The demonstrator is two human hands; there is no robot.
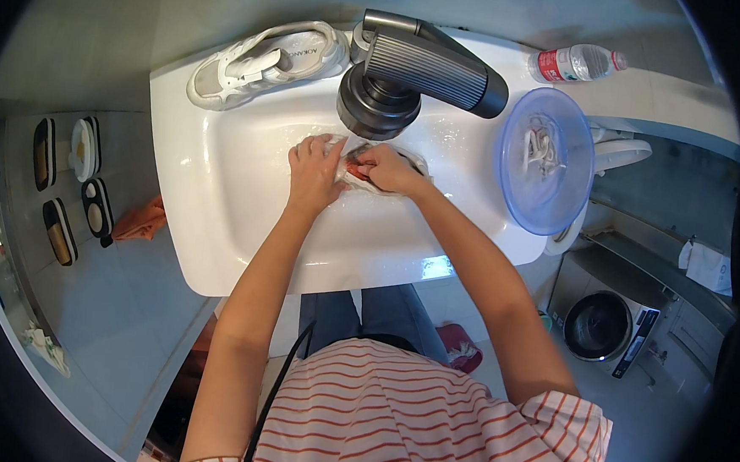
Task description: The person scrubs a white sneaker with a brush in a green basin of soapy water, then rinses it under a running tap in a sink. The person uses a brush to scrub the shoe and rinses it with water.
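Note:
A wet white shoe (pixel 417 159) lies in the white washbasin (pixel 237 223), partly hidden by both hands and the dark faucet (pixel 427 69) above it. My left hand (pixel 315 167) rests on the shoe's left part, fingers spread a little; whether it grips the shoe cannot be told. My right hand (pixel 389 169) has its fingers closed on a small red object, perhaps a brush (pixel 356 168), against the shoe's opening. The matching white sneaker (pixel 269 66) lies on its side on the basin's back left rim, left of the faucet.
A translucent blue plastic basin (pixel 544 203) with white shoelaces (pixel 541 146) stands on the washbasin's right side. Behind it lies a plastic bottle (pixel 577 64) with a red cap. An orange cloth (pixel 142 220) hangs at left, beside wall-mounted holders. A washing machine (pixel 599 324) stands at right.

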